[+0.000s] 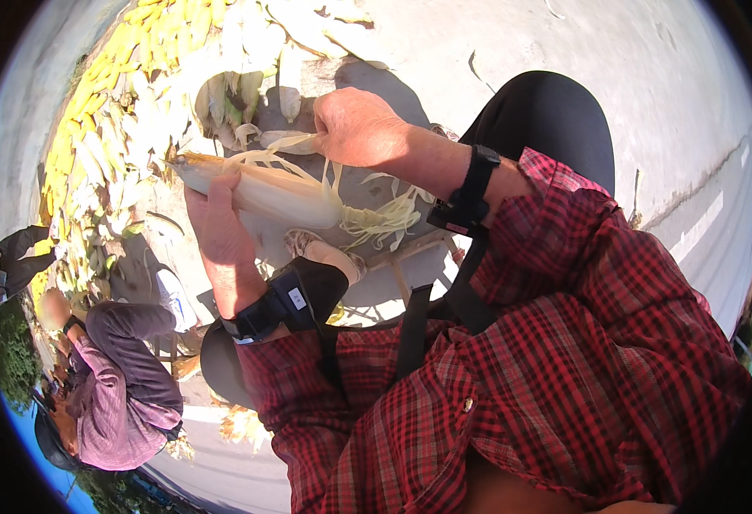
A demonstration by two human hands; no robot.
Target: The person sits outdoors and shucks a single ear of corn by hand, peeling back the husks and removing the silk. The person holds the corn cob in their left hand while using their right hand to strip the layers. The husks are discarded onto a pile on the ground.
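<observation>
My left hand (218,221) grips a corn ear (273,193) still mostly wrapped in pale husk, its thumb lying across the upper side near the brownish silk tip. Held closed at the ear's other side, my right hand (353,125) pinches thin husk strips (289,142) that stretch up from the ear. Frayed, torn-back husk (382,221) hangs from the ear's stalk end. What the right fingertips touch is partly hidden behind the hand. Just beyond the ear, more unhusked ears (290,96) lie on the concrete in shadow and sun.
Unhusked ears and loose husks (109,154) spread to the left, with a heap of bare yellow cobs (176,29) behind. My patterned shoe (305,244) and a stool frame (408,257) are below the hands. A co-worker (119,392) sits at lower left; another person (12,263) is farther off.
</observation>
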